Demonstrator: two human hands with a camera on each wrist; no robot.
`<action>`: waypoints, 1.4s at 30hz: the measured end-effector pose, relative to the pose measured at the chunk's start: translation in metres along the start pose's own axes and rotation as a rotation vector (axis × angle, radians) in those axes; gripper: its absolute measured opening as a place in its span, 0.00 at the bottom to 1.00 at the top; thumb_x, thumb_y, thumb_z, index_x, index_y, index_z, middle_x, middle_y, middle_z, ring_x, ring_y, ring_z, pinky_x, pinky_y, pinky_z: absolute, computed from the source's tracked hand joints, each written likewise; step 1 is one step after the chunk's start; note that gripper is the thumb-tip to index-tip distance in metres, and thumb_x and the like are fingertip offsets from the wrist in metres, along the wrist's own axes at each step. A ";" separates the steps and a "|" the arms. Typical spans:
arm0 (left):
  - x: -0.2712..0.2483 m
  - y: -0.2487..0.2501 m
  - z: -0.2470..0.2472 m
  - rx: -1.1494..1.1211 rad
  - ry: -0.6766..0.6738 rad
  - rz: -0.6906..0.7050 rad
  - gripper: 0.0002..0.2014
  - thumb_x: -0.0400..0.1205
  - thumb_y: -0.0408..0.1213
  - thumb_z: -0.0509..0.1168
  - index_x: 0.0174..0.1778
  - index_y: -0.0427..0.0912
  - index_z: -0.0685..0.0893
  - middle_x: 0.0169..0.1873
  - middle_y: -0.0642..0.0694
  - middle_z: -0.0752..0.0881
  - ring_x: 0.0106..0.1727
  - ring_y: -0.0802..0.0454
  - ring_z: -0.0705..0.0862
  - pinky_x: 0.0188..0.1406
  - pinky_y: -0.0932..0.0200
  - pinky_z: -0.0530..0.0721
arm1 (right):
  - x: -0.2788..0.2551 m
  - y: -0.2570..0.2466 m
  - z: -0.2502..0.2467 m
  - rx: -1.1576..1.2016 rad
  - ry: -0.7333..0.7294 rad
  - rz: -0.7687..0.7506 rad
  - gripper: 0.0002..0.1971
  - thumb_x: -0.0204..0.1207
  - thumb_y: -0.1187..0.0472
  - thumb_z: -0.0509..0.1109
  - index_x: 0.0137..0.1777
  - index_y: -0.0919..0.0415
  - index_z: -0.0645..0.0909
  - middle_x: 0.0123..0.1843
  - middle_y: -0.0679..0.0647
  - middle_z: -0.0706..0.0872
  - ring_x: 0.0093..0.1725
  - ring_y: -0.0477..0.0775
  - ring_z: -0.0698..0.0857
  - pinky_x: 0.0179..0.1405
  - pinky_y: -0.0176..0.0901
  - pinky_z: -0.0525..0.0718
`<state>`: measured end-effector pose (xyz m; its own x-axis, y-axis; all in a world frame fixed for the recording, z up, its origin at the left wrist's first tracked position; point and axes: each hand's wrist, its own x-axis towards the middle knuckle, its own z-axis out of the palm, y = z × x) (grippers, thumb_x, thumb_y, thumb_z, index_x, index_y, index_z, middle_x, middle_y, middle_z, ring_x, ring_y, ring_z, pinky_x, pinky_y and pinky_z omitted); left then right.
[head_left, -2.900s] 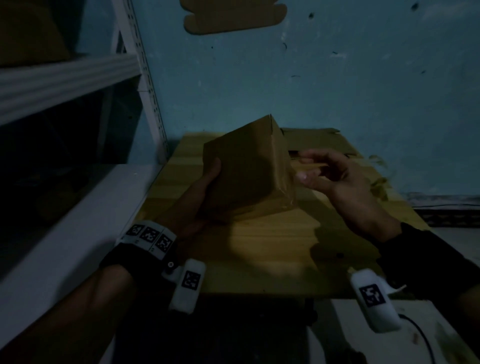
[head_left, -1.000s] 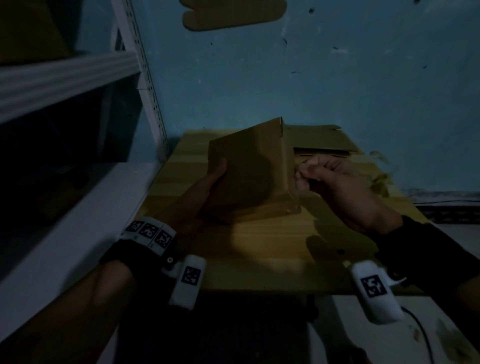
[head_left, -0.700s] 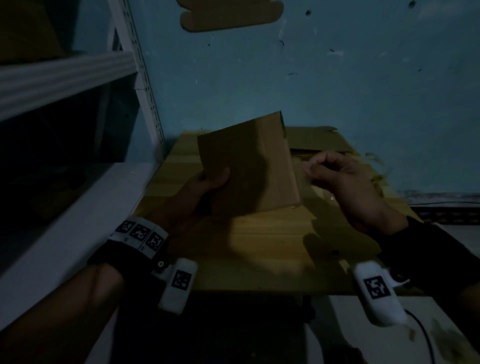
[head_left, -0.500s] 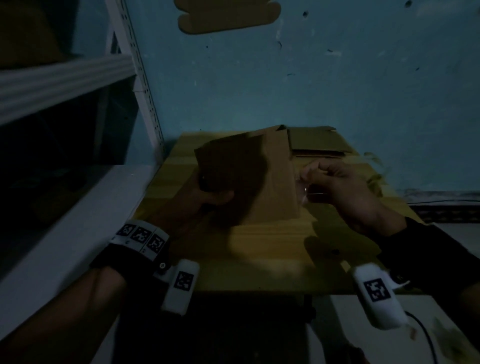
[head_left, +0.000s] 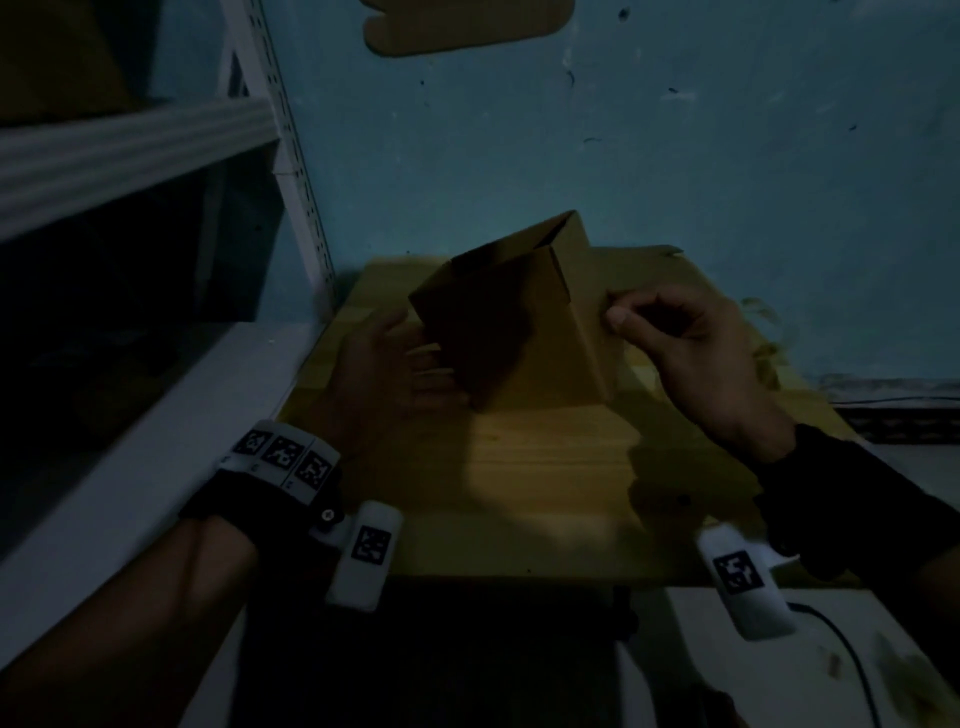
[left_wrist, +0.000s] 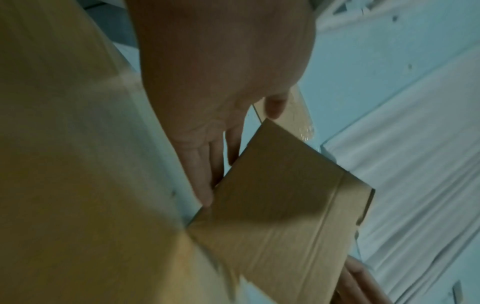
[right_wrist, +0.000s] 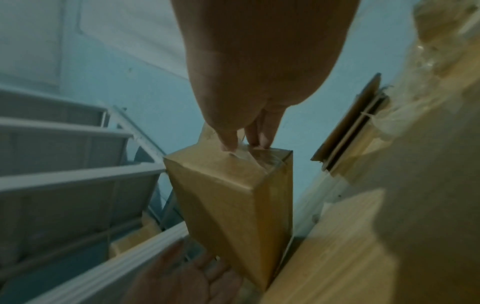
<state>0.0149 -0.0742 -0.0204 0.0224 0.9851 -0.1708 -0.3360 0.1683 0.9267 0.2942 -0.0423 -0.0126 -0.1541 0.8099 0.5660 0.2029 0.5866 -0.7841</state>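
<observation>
A brown cardboard box (head_left: 519, 332) is held tilted above the wooden table (head_left: 545, 493), one corner up. My left hand (head_left: 389, 364) lies under its lower left side, fingers (left_wrist: 205, 164) straight along the cardboard and the palm (right_wrist: 192, 275) turned up. At the box's right edge my right hand (head_left: 615, 312) pinches something. The right wrist view shows the box (right_wrist: 233, 195) with a strip of clear tape (right_wrist: 259, 158) on its top end, caught between my thumb and fingertips (right_wrist: 228, 144). In the left wrist view the box (left_wrist: 280, 195) shows a taped seam.
Flattened cardboard (head_left: 639, 265) lies at the table's far edge against the blue wall. Crumpled tape scraps (head_left: 763, 332) sit at the far right. A white metal rack (head_left: 130, 150) and a white ledge (head_left: 130, 467) stand to the left.
The box has been turned in my hands, its dark side now towards me. My left hand went from gripping its left edge to lying flat under it. My right hand stays pinched at the right edge.
</observation>
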 end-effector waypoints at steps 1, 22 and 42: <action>0.000 0.003 -0.001 -0.011 -0.010 -0.013 0.33 0.85 0.60 0.54 0.73 0.35 0.79 0.63 0.31 0.85 0.60 0.31 0.86 0.64 0.33 0.83 | 0.000 -0.002 0.001 0.011 -0.007 -0.024 0.02 0.80 0.65 0.75 0.49 0.62 0.89 0.51 0.50 0.93 0.57 0.52 0.90 0.57 0.48 0.90; -0.012 0.004 -0.004 0.380 -0.115 0.112 0.24 0.79 0.15 0.66 0.71 0.36 0.78 0.53 0.50 0.86 0.46 0.65 0.89 0.43 0.68 0.88 | -0.004 0.010 -0.002 0.010 0.014 0.041 0.08 0.82 0.60 0.74 0.46 0.65 0.88 0.46 0.61 0.91 0.50 0.64 0.90 0.56 0.69 0.87; -0.017 0.006 0.002 0.287 -0.135 -0.012 0.22 0.76 0.50 0.66 0.64 0.45 0.83 0.60 0.40 0.90 0.62 0.40 0.88 0.66 0.44 0.85 | -0.004 -0.015 0.000 0.164 -0.020 0.034 0.07 0.85 0.64 0.68 0.45 0.64 0.83 0.48 0.66 0.91 0.49 0.64 0.91 0.48 0.47 0.88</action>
<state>0.0148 -0.0903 -0.0114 0.1558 0.9757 -0.1543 -0.0557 0.1647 0.9848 0.2917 -0.0538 -0.0031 -0.1698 0.8282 0.5342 0.0481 0.5483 -0.8349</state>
